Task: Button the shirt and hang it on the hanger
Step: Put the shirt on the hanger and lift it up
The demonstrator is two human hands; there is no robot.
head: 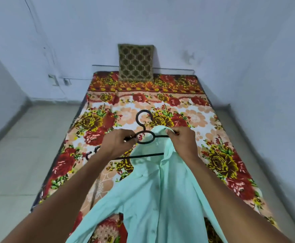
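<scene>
Surroundings: floral bedspread (204, 120), patterned cushion (135, 63) against the wall, nothing blocking my reach. Left hand (116, 143) grips black hanger (144, 126) by its left arm; right hand (182, 140) pinches mint shirt (160, 190) collar over the right arm. Shirt hangs toward me; hem cut off, buttons indistinct.

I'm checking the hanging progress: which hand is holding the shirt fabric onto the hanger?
The right hand: it pinches the mint shirt collar; the left hand grips only the bare hanger.
</scene>
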